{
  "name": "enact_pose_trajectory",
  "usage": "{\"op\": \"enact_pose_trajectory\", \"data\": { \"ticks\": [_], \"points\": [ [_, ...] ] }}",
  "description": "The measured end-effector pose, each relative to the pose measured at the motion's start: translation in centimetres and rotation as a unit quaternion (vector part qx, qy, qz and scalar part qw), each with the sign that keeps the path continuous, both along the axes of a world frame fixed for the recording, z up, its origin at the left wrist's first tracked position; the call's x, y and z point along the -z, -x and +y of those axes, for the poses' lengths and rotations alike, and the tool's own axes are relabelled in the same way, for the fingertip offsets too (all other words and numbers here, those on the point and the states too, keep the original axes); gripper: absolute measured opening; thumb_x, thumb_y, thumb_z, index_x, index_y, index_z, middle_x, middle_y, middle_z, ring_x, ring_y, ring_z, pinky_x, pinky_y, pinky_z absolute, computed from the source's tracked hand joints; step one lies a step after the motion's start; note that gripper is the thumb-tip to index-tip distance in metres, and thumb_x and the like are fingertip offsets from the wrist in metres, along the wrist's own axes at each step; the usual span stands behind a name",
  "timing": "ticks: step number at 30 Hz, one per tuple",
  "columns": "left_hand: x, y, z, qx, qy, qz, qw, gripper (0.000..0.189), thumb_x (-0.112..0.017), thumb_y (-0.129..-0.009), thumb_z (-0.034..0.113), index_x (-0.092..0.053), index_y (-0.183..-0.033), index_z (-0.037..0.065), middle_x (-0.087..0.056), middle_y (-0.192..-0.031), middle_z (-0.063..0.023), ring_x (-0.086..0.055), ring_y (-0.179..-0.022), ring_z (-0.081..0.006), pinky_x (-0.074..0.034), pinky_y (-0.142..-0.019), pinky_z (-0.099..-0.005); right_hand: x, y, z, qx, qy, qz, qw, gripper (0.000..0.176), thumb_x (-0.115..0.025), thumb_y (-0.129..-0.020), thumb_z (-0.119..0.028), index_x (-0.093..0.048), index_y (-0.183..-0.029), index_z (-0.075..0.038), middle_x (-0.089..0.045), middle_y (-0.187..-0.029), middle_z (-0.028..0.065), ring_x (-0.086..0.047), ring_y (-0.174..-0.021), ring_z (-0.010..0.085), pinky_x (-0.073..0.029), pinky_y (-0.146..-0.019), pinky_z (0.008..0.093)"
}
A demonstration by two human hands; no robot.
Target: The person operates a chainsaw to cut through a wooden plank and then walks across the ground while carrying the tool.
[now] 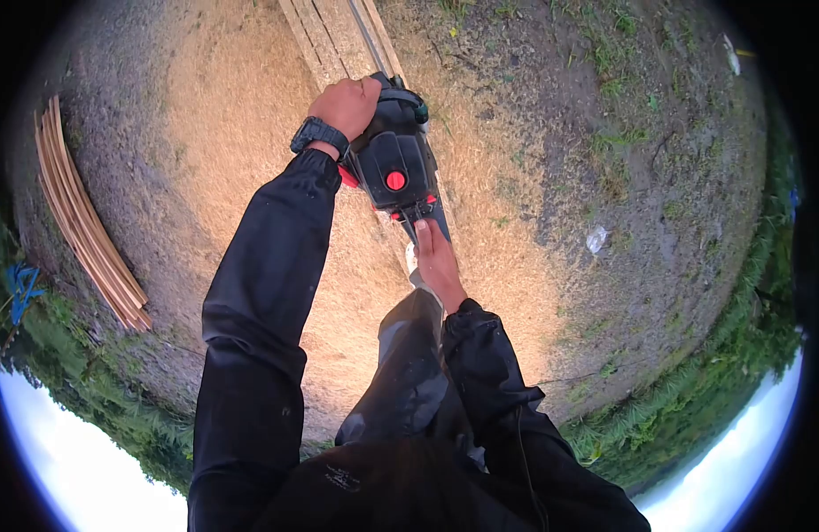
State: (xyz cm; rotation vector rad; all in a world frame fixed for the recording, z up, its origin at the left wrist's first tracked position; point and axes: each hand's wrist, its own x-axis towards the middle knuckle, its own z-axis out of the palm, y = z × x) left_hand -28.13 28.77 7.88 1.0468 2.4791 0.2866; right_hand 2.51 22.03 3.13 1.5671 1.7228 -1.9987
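A black chainsaw [388, 152] with red knobs is gripped in both hands, its bar [365, 34] pointing away from me along pale wooden boards [319, 31]. My left hand [346, 108], with a black watch on the wrist, is wrapped round the front handle. Closed on the rear handle is my right hand [438, 266], its thumb lying along the top. The saw's body hides the near part of the boards, and the right fingers are mostly out of sight beneath the handle.
Sawdust [232, 115] covers the ground around the boards and my legs. A stack of long sawn planks [90, 226] lies at the left. A crumpled clear scrap [596, 239] rests on the muddy ground at the right, with grass beyond.
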Motion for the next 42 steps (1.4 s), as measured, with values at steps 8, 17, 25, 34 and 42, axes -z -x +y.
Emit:
{"op": "enact_pose_trajectory", "data": {
  "ticks": [8,17,25,34,42],
  "points": [
    [1.7,3.5,0.6,0.135,-0.015,0.112,0.984,0.015,-0.059,-0.090,0.017,-0.059,-0.097,0.004,-0.070,-0.086,-0.0243,-0.068,-0.080,-0.0456,-0.055,-0.069,-0.0560,-1.4,2.7,1.5,-0.005,-0.028,0.004,1.000,0.047,-0.037,-0.109,-0.047,-0.057,-0.126,-0.007,-0.067,-0.103,0.0317,-0.060,-0.103,0.0551,-0.046,-0.085,0.0568],
    [-1.9,3.5,1.9,0.061,0.034,0.015,0.997,0.048,-0.035,-0.101,0.037,-0.069,-0.100,0.003,-0.071,-0.103,-0.0262,-0.066,-0.096,-0.0490,-0.053,-0.089,-0.0553,-1.1,3.4,2.0,-0.008,-0.011,0.003,1.000,0.048,-0.037,-0.109,-0.047,-0.057,-0.125,-0.007,-0.067,-0.104,0.0319,-0.059,-0.103,0.0557,-0.046,-0.087,0.0575],
    [0.2,6.9,2.9,0.120,0.013,0.063,0.991,0.044,-0.036,-0.101,0.035,-0.068,-0.101,0.006,-0.071,-0.104,-0.0258,-0.066,-0.097,-0.0487,-0.054,-0.088,-0.0544,-1.9,5.9,3.8,-0.038,-0.040,-0.017,0.998,0.052,-0.036,-0.108,-0.051,-0.057,-0.128,-0.007,-0.068,-0.108,0.0305,-0.060,-0.108,0.0544,-0.046,-0.092,0.0574],
    [-0.1,8.9,3.9,0.178,-0.023,0.111,0.978,0.021,-0.063,-0.089,0.022,-0.056,-0.099,0.004,-0.069,-0.085,-0.0255,-0.066,-0.081,-0.0489,-0.053,-0.070,-0.0584,-0.1,7.4,3.8,0.022,0.010,0.018,1.000,0.049,-0.038,-0.108,-0.049,-0.058,-0.127,-0.008,-0.068,-0.105,0.0305,-0.061,-0.105,0.0538,-0.047,-0.089,0.0566],
    [-2.1,10.6,5.9,0.122,0.031,0.077,0.989,0.042,-0.036,-0.101,0.033,-0.067,-0.103,0.005,-0.071,-0.100,-0.0256,-0.067,-0.095,-0.0482,-0.055,-0.085,-0.0560,-1.1,9.7,6.0,-0.007,0.005,0.004,1.000,0.048,-0.038,-0.108,-0.048,-0.059,-0.126,-0.009,-0.069,-0.099,0.0304,-0.062,-0.102,0.0536,-0.047,-0.086,0.0572]
  ]
}}
